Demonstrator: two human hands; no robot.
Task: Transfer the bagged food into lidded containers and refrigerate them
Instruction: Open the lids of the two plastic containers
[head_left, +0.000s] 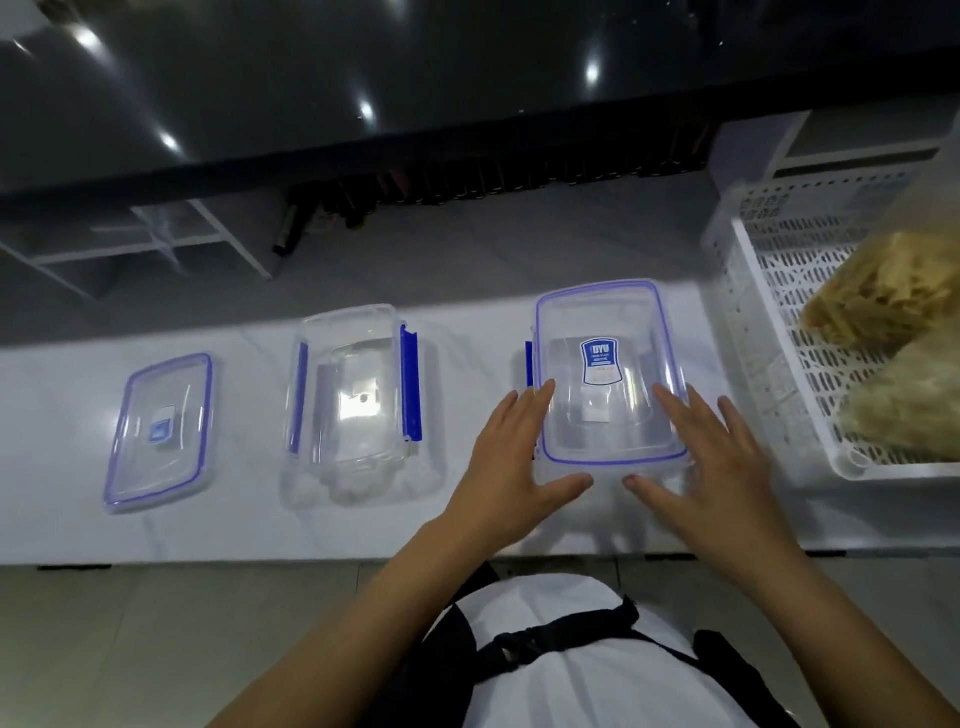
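On the white marble-look table (78, 530), bagged yellowish food (883, 306) waits in the white perforated basket (769, 332). Both clear blue-trimmed containers (358, 384) look empty; nothing transferred. Left hand (511, 457) and right hand (711, 462), fingers spread, flank the lidded one (608, 374).

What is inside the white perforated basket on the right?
The white basket holds clear bags of pale yellowish food. Whatever lies beneath the bags is covered.

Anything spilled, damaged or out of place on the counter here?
Nothing stands out. One lid lies flat beside the open container, the other container sits lidded between both open hands, and the bagged food rests in the white basket. No spills.
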